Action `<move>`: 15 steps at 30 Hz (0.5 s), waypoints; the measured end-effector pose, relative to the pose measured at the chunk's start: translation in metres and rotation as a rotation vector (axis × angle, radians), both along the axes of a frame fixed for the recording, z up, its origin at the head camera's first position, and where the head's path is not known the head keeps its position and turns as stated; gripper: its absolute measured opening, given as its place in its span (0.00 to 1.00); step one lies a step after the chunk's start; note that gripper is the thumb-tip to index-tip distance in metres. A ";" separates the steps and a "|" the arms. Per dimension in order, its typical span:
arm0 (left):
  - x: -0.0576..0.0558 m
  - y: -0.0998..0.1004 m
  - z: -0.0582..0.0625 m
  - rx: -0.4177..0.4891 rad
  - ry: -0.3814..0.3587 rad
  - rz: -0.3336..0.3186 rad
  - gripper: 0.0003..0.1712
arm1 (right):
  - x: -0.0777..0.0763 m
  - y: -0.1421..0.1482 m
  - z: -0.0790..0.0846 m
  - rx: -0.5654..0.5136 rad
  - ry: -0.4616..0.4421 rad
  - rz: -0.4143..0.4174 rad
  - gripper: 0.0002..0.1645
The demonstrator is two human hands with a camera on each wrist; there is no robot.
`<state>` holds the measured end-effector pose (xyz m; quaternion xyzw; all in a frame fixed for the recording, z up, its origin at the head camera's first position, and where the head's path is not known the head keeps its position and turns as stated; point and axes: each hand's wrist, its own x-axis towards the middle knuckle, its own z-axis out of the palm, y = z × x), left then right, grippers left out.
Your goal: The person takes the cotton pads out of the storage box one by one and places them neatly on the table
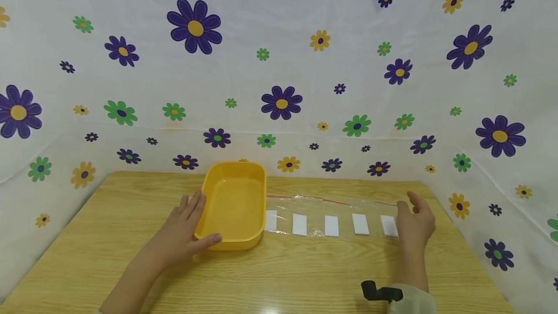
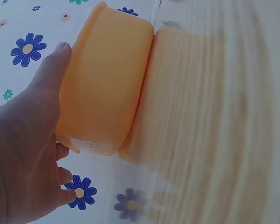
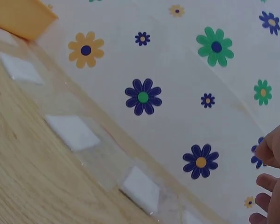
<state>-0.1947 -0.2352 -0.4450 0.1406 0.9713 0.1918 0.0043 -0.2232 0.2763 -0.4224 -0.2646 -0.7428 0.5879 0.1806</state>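
A yellow plastic tub (image 1: 233, 242), with nothing visible inside it, sits left of the middle of the table. My left hand (image 1: 176, 236) rests on its near left corner, fingers fairly straight along the left side and thumb across the near rim; the left wrist view shows that thumb against the tub wall (image 2: 105, 70). A row of clear plastic zip bags (image 1: 344, 227) with red seal lines runs right from the tub, a white rectangular piece (image 1: 299, 225) in each. Over the row's right end hovers my right hand (image 1: 416, 222), fingers loosely bent, with nothing seen between them.
The wood-grain table (image 1: 283, 275) lies under everything. Behind it and at both sides hangs a white cloth (image 1: 244, 76) printed with flowers. A black bracket (image 1: 381, 292) sits on my right wrist beside a pale sleeve (image 1: 411, 300).
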 end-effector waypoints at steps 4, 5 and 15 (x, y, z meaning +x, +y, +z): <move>-0.001 0.001 0.005 -0.012 0.034 0.003 0.65 | 0.003 -0.017 0.015 0.104 0.087 0.070 0.27; -0.002 0.001 0.006 -0.019 0.053 0.007 0.64 | 0.004 -0.022 0.017 0.159 0.118 0.100 0.26; 0.013 0.042 0.049 0.049 0.676 -0.080 0.44 | 0.025 -0.038 0.021 0.644 0.334 0.360 0.25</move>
